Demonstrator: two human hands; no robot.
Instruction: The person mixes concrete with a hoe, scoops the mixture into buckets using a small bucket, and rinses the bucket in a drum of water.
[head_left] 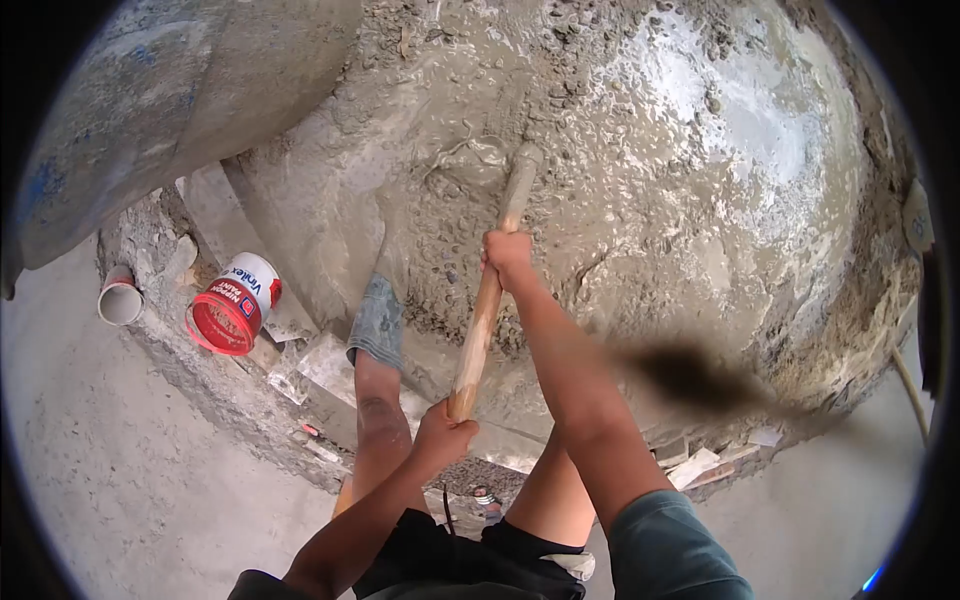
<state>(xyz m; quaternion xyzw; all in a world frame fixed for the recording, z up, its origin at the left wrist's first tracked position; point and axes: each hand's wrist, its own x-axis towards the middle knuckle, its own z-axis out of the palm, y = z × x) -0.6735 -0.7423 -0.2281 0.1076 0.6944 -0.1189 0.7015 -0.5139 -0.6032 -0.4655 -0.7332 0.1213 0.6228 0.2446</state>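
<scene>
The person's left hand (440,437) is closing its fingers around the near end of the wooden handle (478,340), at 6 o'clock, while the right hand (508,252) is wrapping its fingers narrowly around the shaft farther up, towards 12. This spacing is probably giving leverage and steering. The handle is slanting towards 12 o'clock, its mud-coated far end (527,156) reaching into the wet grey mix (650,260); the working head is lying hidden. The paint bucket (236,303) is sitting at 9 o'clock, beside the mix, seemingly within reach but out of the handle's way.
</scene>
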